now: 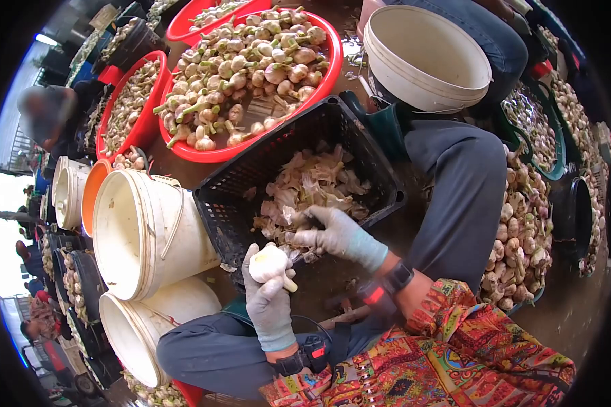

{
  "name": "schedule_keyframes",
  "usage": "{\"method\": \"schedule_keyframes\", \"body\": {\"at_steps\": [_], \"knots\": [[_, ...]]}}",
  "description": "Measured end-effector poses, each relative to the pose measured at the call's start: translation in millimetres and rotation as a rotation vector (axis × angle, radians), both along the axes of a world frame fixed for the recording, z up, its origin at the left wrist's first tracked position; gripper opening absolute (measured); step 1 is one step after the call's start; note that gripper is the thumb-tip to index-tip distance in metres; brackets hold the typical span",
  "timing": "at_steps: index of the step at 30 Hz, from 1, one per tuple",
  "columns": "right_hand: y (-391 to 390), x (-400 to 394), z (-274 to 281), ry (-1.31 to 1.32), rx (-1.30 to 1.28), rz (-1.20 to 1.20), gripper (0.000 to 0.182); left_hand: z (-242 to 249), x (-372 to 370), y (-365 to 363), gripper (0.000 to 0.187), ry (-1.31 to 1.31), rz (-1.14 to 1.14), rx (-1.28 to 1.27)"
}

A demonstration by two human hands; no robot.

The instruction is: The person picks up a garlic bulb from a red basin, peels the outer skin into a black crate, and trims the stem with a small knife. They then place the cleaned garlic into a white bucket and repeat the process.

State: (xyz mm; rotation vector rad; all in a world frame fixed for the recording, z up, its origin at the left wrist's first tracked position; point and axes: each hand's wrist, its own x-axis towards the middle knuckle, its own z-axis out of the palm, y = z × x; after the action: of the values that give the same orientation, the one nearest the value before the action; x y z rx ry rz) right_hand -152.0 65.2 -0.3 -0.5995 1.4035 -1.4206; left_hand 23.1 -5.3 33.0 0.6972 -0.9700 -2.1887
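My left hand (268, 305), in a pale work glove, is closed around a white garlic bulb (267, 263). The bulb looks peeled to clean skin, with a short greenish stem pointing down and right. My right hand (339, 237), gloved too, hovers just above and right of the bulb, over the near edge of a black plastic crate (225, 216). Its fingers are bent but apart, and I see nothing held in them. Loose papery garlic skins (305, 186) are heaped inside the crate, partly behind the right hand.
A red tub (336, 51) of garlic bulbs stands beyond the crate. White buckets (190, 217) lie tilted at left; another white bucket (421, 57) stands top right, by a person's leg. More garlic (516, 237) is piled right of my knee. Other people are at far left.
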Motion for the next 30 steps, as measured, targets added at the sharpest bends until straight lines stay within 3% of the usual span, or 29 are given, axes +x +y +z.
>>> {"method": "schedule_keyframes", "body": {"at_steps": [1,2,4,6,8,10,12,14,15,16,18,20,22,23,24,25,26,27,28,30], "knots": [[4,3,19,-0.167,0.002,0.111,0.046,-1,-1,2,0.061,0.0,0.005,0.003],[-1,13,17,0.108,-0.122,0.082,0.046,-1,-3,4,0.056,-0.006,0.081,0.082],[-3,22,21,0.181,-0.252,0.081,0.04,-3,-5,2,0.059,-0.022,0.167,0.162],[-7,23,13,0.049,-0.216,0.08,0.031,-6,-4,-6,0.075,-0.06,0.121,0.247],[-12,16,9,0.007,0.031,-0.058,0.025,-4,-12,-7,0.073,-0.085,0.156,0.279],[-9,16,5,0.035,-0.044,-0.043,0.023,-9,-11,-9,0.075,-0.123,0.107,0.35],[-15,21,14,0.577,-0.399,-0.039,0.02,-11,-17,-7,0.074,-0.364,0.088,0.261],[-19,28,10,0.392,-0.132,-0.093,0.019,-9,-18,-3,0.077,-0.492,0.148,0.325],[-21,27,10,0.367,0.007,-0.109,0.02,-17,-3,-7,0.074,-0.265,0.06,0.367],[-22,21,-1,0.539,0.111,-0.097,0.019,-11,3,-7,0.073,-0.186,0.132,0.434],[-25,19,-12,0.282,0.108,-0.18,0.019,10,23,-17,0.067,0.061,0.266,0.516],[-28,21,-12,0.042,0.116,-0.227,0.019,44,49,-35,0.059,0.142,0.485,0.429],[-29,21,-18,0.203,0.104,-0.192,0.019,80,88,-71,0.041,0.51,0.623,0.388],[-27,22,-4,0.386,0.086,-0.147,0.023,64,138,-105,0.037,0.867,0.523,0.376],[-27,28,4,0.215,0.098,-0.143,0.027,75,152,-121,0.052,0.978,0.806,0.258],[-27,28,-21,0.458,0.019,-0.157,0.029,94,145,-122,0.068,1.027,0.866,0.116],[-28,33,-19,0.401,0.073,-0.13,0.031,105,135,-131,0.077,1.001,0.818,-0.021],[-31,37,-14,0.37,0.032,-0.17,0.031,121,109,-136,0.073,0.939,0.692,-0.024],[-31,37,9,0.104,0.054,-0.141,0.029,106,107,-167,0.065,0.862,0.315,-0.101],[-34,35,10,0.069,0.057,-0.132,0.024,114,18,-184,0.052,0.365,0.348,-0.236]]}}
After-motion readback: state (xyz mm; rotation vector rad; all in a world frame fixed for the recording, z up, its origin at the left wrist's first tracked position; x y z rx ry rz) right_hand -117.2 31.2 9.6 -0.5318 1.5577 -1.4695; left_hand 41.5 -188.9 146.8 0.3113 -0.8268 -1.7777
